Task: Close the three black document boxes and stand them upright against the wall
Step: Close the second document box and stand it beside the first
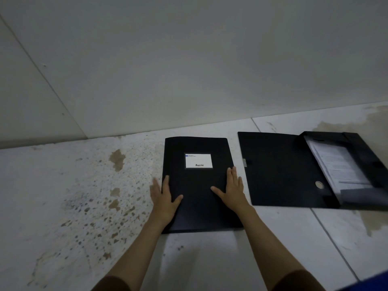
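A closed black document box (195,198) with a white label lies flat on the floor, just in front of the wall (189,70). My left hand (164,198) rests at its left edge, thumb on the lid and fingers over the side. My right hand (232,189) lies flat on the lid near its right edge, fingers spread. To the right a second black document box (279,171) lies open, its lid flat on the floor and its tray holding white papers (338,164). A third box is not in view.
The floor (73,196) is pale tile, with brown stains on the left and at the far right. Something blue (369,282) shows at the bottom right corner.
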